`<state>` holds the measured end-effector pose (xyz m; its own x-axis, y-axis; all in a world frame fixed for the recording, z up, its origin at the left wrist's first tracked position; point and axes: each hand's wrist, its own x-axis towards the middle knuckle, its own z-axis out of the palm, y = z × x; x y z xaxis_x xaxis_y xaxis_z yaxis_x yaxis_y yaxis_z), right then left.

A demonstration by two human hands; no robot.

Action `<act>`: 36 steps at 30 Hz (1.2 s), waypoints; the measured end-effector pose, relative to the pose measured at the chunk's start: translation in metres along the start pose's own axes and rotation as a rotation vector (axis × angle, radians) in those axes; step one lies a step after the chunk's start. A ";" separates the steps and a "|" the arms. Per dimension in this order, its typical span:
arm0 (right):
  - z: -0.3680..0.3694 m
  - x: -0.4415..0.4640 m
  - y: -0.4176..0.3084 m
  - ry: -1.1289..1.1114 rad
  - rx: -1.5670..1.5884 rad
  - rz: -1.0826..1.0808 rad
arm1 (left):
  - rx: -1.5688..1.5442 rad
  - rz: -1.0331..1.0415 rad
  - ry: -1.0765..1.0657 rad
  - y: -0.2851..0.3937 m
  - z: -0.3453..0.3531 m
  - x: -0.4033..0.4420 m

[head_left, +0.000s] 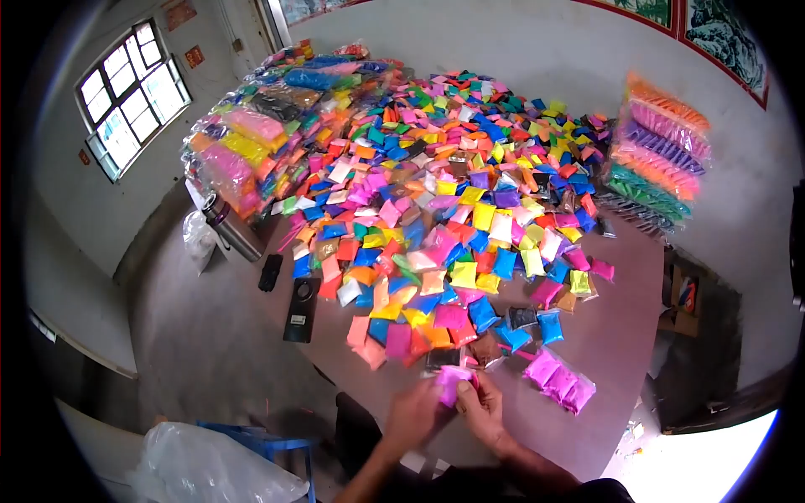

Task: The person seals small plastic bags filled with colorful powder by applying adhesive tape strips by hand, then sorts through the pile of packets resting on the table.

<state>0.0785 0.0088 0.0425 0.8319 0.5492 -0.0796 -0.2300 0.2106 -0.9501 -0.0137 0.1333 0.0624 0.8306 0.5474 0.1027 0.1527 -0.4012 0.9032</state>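
Near the front edge of the table, my left hand (413,412) and my right hand (481,408) meet at a small purple-pink packet (453,384). The right thumb presses on the packet, and its fingers are bent around the right side. My left hand is blurred at the packet's left side, with its fingers closed toward it. A joined strip of purple-pink packets (560,380) lies on the table to the right of my hands. Just beyond my hands, a black packet (444,359) and a brown packet (485,350) lie at the near edge of a large colourful pile (453,210).
Bundled bags (243,159) stand at the back left, stacked packet strips (658,155) at the right. A steel flask (233,228), a black phone-like object (270,272) and a dark flat device (301,310) line the table's (620,335) left edge. A blue stool (268,440) holds a clear plastic bag (210,465).
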 end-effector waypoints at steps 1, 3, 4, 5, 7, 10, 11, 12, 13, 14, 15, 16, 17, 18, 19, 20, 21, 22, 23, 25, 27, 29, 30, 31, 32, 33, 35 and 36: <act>-0.001 -0.005 -0.004 -0.017 -0.026 0.059 | -0.016 -0.022 -0.002 0.007 0.005 -0.010; -0.003 -0.019 -0.006 0.012 0.026 0.075 | -0.038 -0.042 -0.001 0.013 0.014 -0.029; -0.013 -0.024 0.003 -0.024 0.013 0.056 | -0.258 -0.086 -0.011 0.012 0.019 -0.035; -0.020 -0.030 0.005 -0.060 -0.001 0.037 | -0.479 -0.128 -0.020 0.009 0.022 -0.042; -0.028 -0.043 0.006 -0.082 -0.007 0.041 | -0.508 -0.183 -0.038 0.003 0.025 -0.057; -0.039 -0.061 0.014 -0.154 -0.138 0.054 | -0.524 -0.280 -0.030 -0.014 0.034 -0.073; -0.041 -0.065 0.010 -0.152 -0.140 0.053 | -0.514 -0.321 0.003 -0.015 0.036 -0.076; -0.041 -0.068 0.003 -0.153 -0.234 0.099 | -0.516 -0.321 0.002 -0.016 0.038 -0.078; -0.042 -0.070 -0.001 -0.155 -0.327 0.146 | -0.502 -0.310 0.034 -0.016 0.042 -0.080; -0.042 -0.072 -0.001 -0.155 -0.326 0.147 | -0.488 -0.299 0.067 -0.015 0.044 -0.082; -0.043 -0.072 0.000 -0.133 -0.266 0.148 | -0.487 -0.300 0.068 -0.013 0.047 -0.082; -0.044 -0.073 0.001 -0.112 -0.206 0.150 | -0.431 -0.273 0.084 -0.010 0.050 -0.082; -0.048 -0.072 0.007 -0.114 -0.203 0.152 | -0.374 -0.246 0.099 -0.008 0.052 -0.083; -0.053 -0.070 0.017 -0.104 -0.193 0.115 | -0.371 -0.248 0.099 -0.006 0.055 -0.084; -0.058 -0.069 0.023 -0.094 -0.184 0.077 | -0.350 -0.238 0.093 -0.004 0.059 -0.083; -0.061 -0.070 0.022 -0.095 -0.182 0.078 | -0.329 -0.229 0.087 0.001 0.061 -0.082; -0.062 -0.068 0.021 -0.076 -0.207 0.053 | -0.326 -0.230 0.088 0.007 0.062 -0.080; -0.063 -0.067 0.020 -0.057 -0.231 0.028 | -0.445 -0.206 0.070 0.014 0.063 -0.078; -0.064 -0.066 0.019 -0.057 -0.228 0.030 | -0.564 -0.182 0.052 0.019 0.064 -0.077; -0.067 -0.064 0.019 -0.042 -0.162 -0.086 | -0.516 -0.181 0.006 0.008 0.070 -0.078; -0.068 -0.059 0.021 -0.029 -0.173 -0.103 | -0.463 -0.180 -0.040 0.013 0.070 -0.077; -0.069 -0.056 0.021 -0.015 -0.182 -0.118 | -0.557 -0.220 -0.005 0.021 0.071 -0.075; -0.068 -0.055 0.017 -0.035 -0.180 -0.070 | -0.553 -0.223 -0.006 0.021 0.070 -0.074; -0.069 -0.054 0.016 -0.054 -0.179 -0.020 | -0.479 -0.228 -0.006 0.019 0.067 -0.074; -0.071 -0.053 0.018 -0.051 -0.177 -0.016 | -0.406 -0.233 -0.008 0.017 0.067 -0.074; -0.074 -0.050 0.023 -0.096 -0.218 0.008 | -0.406 -0.236 -0.011 0.015 0.069 -0.074; -0.077 -0.046 0.022 -0.141 -0.262 0.033 | -0.331 -0.209 0.081 0.009 0.076 -0.074; -0.075 -0.046 0.017 -0.133 -0.263 -0.002 | -0.332 -0.212 0.082 0.008 0.077 -0.075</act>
<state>0.0742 -0.0737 0.0075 0.7545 0.6541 -0.0540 -0.0754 0.0047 -0.9971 -0.0330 0.0323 0.0297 0.7519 0.6545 -0.0795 0.1235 -0.0215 0.9921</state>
